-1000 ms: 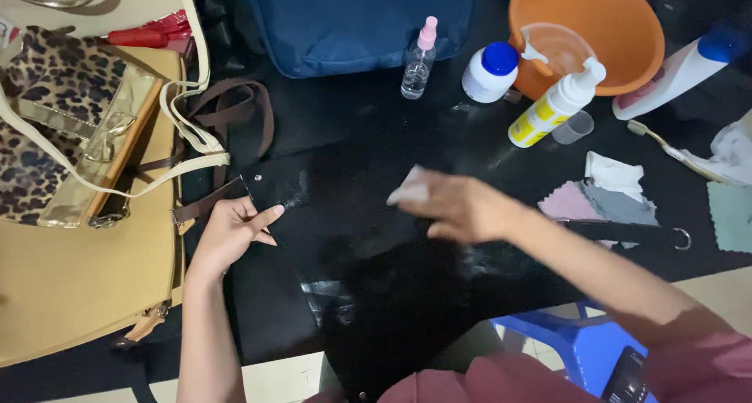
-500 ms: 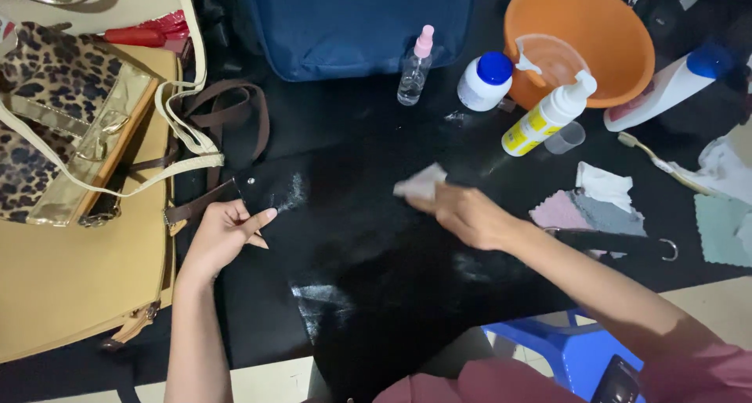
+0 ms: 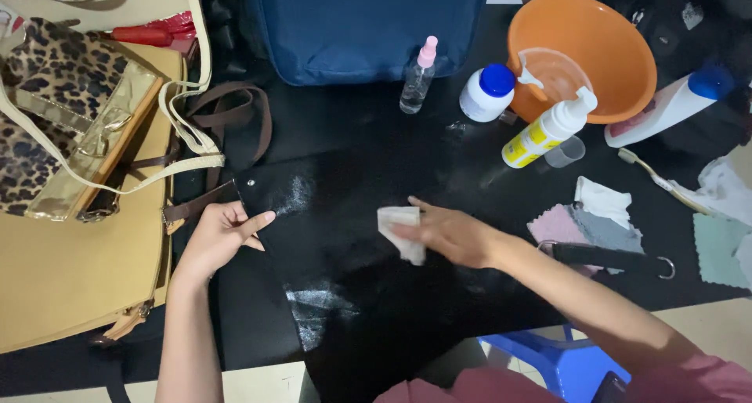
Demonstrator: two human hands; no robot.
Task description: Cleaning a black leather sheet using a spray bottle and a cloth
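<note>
A flat black bag [image 3: 368,293] lies spread on the dark table, with pale wet or foamy patches on it. My right hand [image 3: 450,234] presses a folded white wipe [image 3: 399,232] onto its middle. My left hand [image 3: 219,234] pinches the bag's left edge near a small rivet, holding it flat. A brown strap [image 3: 235,129] runs from that corner toward the back.
A tan bag [image 3: 70,285] and a leopard-print bag [image 3: 55,97] lie at left. At the back stand a blue bag [image 3: 360,27], a small spray bottle [image 3: 417,75], a white jar [image 3: 486,92], a yellow pump bottle [image 3: 548,129] and an orange basin [image 3: 583,54]. Cloth scraps [image 3: 595,219] lie right.
My right hand has slid the white wipe left and toward me across the black bag. My left hand has stayed on the bag's edge.
</note>
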